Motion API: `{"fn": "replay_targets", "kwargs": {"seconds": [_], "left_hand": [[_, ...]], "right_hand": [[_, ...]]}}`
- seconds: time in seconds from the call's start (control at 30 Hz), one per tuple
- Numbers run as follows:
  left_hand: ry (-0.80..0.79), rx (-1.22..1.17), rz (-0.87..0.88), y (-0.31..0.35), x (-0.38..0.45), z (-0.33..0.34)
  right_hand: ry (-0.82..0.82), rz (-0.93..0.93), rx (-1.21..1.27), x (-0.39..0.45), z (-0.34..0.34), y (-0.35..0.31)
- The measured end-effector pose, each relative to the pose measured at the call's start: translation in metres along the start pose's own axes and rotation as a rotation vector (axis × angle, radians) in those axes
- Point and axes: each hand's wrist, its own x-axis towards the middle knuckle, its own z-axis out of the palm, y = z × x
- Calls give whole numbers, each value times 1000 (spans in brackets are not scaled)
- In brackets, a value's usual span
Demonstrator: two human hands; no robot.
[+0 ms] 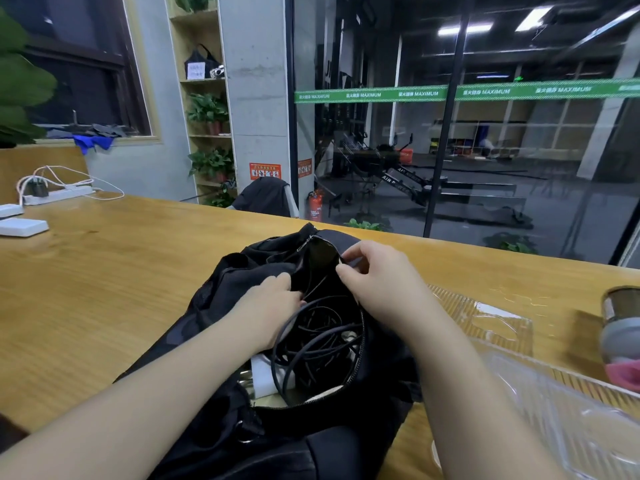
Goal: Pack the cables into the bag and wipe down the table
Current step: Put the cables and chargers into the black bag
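Note:
A black fabric bag (pixel 221 299) lies open on the wooden table (pixel 114 271) in front of me. Inside it sits a tangle of black cables (pixel 318 344) beside a white block (pixel 268 374). My left hand (pixel 273 306) reaches into the opening on its left side, fingers tucked under the fabric edge and partly hidden. My right hand (pixel 377 278) pinches the bag's far right rim near the zipper, holding it up.
Clear plastic packaging (pixel 540 393) lies on the table to my right, with a grey and pink bottle (pixel 623 337) past it. A white power strip with cords (pixel 59 194) and white adapters (pixel 22 226) sit far left. A glass wall runs behind the table.

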Motion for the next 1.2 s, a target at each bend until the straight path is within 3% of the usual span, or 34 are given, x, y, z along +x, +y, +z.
{"fn": "replay_targets", "kwargs": {"seconds": [0.07, 0.17, 0.3, 0.5, 0.6, 0.7, 0.83, 0.93, 1.0, 1.07, 1.2], "left_hand": [[187, 139, -13, -4, -1, 5], [311, 252, -56, -9, -10, 2], [605, 203, 25, -19, -27, -19], [605, 155, -243, -46, -40, -26], [431, 82, -228, -55, -44, -32], [257, -32, -145, -48, -37, -47], [441, -426, -144, -49, -21, -74], [675, -725, -134, -57, -5, -97], [757, -789, -125, -57, 3, -109], [738, -748, -104, -53, 6, -110], [581, -620, -84, -32, -4, -99]], "right_hand": [[-49, -11, -48, -4, 1, -3], [-91, -10, -94, -6, -1, -6], [-127, 42, -130, -9, -4, -9], [-276, 142, -231, -11, -9, -8], [-326, 200, -251, -10, -16, -5], [-214, 188, -127, -9, -16, -11], [-20, 172, 167, -1, -8, -24], [84, 242, 674, 3, -7, -31], [114, 282, 960, 1, -8, -35], [109, 314, 1027, -4, -6, -34], [55, 318, 921, -19, -7, -25]]}}
